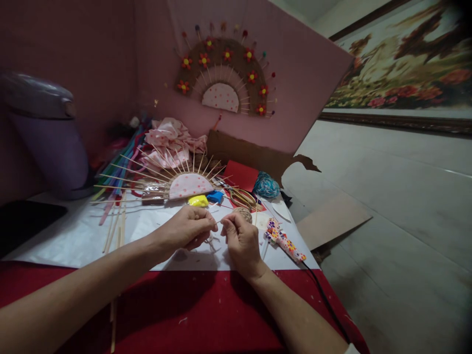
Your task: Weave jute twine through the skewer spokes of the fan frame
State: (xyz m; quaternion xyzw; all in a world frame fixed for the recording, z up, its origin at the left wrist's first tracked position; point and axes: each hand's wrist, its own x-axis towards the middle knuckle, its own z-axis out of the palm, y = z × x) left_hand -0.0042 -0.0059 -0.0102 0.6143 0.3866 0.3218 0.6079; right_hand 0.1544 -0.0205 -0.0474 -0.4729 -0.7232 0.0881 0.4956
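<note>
My left hand (190, 227) and my right hand (241, 241) face each other above the white sheet, fingertips pinched. A short bit of thin pale twine (218, 222) runs between them. Loose ends of similar strands hang just below. Right behind my right hand sits a ball of beige twine (243, 213). Beyond my left hand lies a half-round piece covered in pink dotted cloth (191, 186), with thin wooden sticks fanning out from it. Yellow clay (198, 200) and a blue packet (215, 197) rest at its front edge.
A flower-patterned glue gun (284, 241) with a black cord lies to the right. Scissors (242, 198), blue yarn (267, 185) and red card (241, 175) are behind. Pipe cleaners (123, 162) and a purple flask (49, 135) stand left. A finished-looking fan ornament (223, 51) hangs on the pink board.
</note>
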